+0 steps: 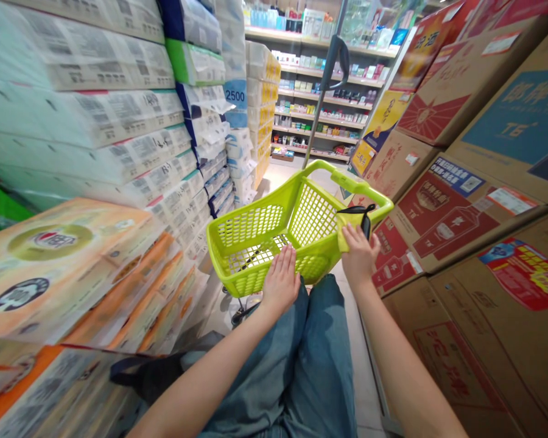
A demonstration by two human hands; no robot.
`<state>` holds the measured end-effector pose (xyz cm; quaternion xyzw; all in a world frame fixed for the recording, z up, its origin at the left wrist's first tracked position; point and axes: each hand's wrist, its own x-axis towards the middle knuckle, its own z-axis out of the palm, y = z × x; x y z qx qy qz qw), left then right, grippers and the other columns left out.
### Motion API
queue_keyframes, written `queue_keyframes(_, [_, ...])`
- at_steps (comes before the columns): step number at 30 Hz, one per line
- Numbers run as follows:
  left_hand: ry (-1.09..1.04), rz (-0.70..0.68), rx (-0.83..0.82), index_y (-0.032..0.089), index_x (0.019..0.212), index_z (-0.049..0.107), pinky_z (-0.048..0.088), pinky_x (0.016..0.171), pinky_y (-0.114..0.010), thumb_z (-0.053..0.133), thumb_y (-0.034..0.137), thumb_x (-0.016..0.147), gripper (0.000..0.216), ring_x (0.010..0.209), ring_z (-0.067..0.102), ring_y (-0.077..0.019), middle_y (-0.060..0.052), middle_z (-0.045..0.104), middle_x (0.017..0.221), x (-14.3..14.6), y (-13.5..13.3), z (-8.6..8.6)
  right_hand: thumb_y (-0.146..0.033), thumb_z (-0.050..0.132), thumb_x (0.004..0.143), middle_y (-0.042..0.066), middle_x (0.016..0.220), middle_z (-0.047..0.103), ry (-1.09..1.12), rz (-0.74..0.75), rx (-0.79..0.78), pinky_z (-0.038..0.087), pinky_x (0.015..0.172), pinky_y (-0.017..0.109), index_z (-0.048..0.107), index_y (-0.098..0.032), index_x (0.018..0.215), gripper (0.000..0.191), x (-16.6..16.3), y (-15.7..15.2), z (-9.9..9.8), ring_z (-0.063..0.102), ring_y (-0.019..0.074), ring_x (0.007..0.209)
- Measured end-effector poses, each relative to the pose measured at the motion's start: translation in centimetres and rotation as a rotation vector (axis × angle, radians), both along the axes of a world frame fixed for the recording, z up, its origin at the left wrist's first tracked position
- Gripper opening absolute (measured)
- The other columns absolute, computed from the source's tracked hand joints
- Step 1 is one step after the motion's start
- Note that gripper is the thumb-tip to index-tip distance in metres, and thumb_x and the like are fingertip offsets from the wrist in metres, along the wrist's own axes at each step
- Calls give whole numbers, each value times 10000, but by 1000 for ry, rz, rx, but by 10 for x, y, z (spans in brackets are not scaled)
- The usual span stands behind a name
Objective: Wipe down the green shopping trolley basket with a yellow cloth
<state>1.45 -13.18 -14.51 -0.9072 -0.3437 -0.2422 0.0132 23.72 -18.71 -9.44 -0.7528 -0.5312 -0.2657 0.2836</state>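
A lime-green plastic shopping basket (251, 222) with perforated walls stands in front of my knees. My left hand (281, 277) lies on its near rim, fingers stretched out flat and holding nothing. At the basket's right end, close to the green handle (365, 187), my right hand (360, 254) presses a yellow cloth (343, 240) against the rim, its fingers closed over it. A black strap-like piece (360, 210) lies by the cloth, partly behind my fingers. Through the wall holes the floor of the basket shows, with a thin dark line across it.
Stacked tissue packs (132, 115) rise along the left, with orange packs (73, 267) nearer. Cardboard cartons (475, 340) form a wall on the right. A grey pole (318, 115) stands behind the basket. Stocked shelves (319, 79) cross the aisle's far end. A dark bag (155, 371) is at my left.
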Motion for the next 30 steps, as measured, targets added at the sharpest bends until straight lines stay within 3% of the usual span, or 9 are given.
queue_keyframes(4, [13, -1, 2, 62, 1565, 161, 203, 1243, -415, 375, 293, 963, 680, 1529, 116, -221, -116, 189, 1639, -1, 0, 1, -22, 461, 745, 22, 1420, 583, 30, 196, -55, 253, 1131, 503, 518, -303, 1397, 712, -80, 7, -29, 508, 250, 1350])
queue_keyframes(7, [28, -8, 10, 56, 1558, 187, 191, 1248, -401, 382, 294, 960, 673, 1530, 117, -219, -111, 199, 1639, -2, 1, 2, -19, 461, 772, 8, 1428, 575, 3, 291, -126, 248, 1137, 474, 526, -300, 1384, 677, -97, 3, -31, 501, 228, 1358])
queue_keyframes(12, [24, 2, 20, 55, 1556, 195, 197, 1243, -401, 356, 290, 974, 648, 1530, 117, -214, -115, 198, 1639, -3, 1, 2, -13, 475, 780, 10, 1410, 593, -124, 284, -216, 173, 1161, 514, 584, -300, 1320, 621, -23, -10, 0, 525, 232, 1337])
queue_keyframes(15, [16, -7, 18, 56, 1556, 196, 199, 1241, -403, 351, 298, 978, 646, 1527, 133, -217, -113, 189, 1640, -2, 1, 1, -64, 480, 805, 28, 1377, 623, -102, 137, -121, 167, 1149, 555, 621, -297, 1276, 544, 32, -14, 18, 540, 256, 1320])
queue_keyframes(17, [11, -8, 13, 53, 1555, 202, 195, 1243, -404, 355, 297, 975, 647, 1527, 135, -221, -114, 177, 1642, -1, 1, 0, -89, 455, 819, 31, 1354, 642, -35, 25, -28, 175, 1136, 586, 636, -306, 1249, 514, 47, -11, 22, 549, 260, 1310])
queue_keyframes(21, [-5, 14, -10, 44, 1551, 214, 195, 1244, -415, 364, 302, 969, 654, 1527, 133, -233, -124, 188, 1638, 2, -1, 0, -68, 437, 782, 35, 1390, 613, 80, -73, -15, 205, 1128, 595, 615, -305, 1280, 580, 0, 2, 5, 502, 263, 1353])
queue_keyframes(26, [-9, 5, -18, 59, 1566, 152, 206, 1242, -431, 399, 281, 939, 710, 1529, 117, -234, -128, 181, 1640, 2, -1, 0, -19, 441, 767, 7, 1441, 565, 69, 164, -168, 189, 1170, 514, 537, -316, 1380, 688, -93, 9, -27, 464, 228, 1390])
queue_keyframes(28, [-4, 0, -14, 67, 1569, 142, 206, 1242, -425, 401, 285, 940, 715, 1530, 113, -228, -122, 183, 1641, 1, -1, 0, -5, 445, 760, 9, 1430, 575, 39, 278, -185, 198, 1168, 493, 540, -310, 1380, 697, -94, 6, -25, 480, 217, 1378])
queue_keyframes(30, [4, 8, -13, 63, 1566, 153, 203, 1242, -418, 393, 291, 948, 701, 1530, 112, -224, -121, 185, 1640, 0, 0, 1, 9, 443, 750, 4, 1412, 593, -17, 387, -237, 197, 1164, 480, 550, -315, 1369, 707, -68, 1, -14, 492, 204, 1369])
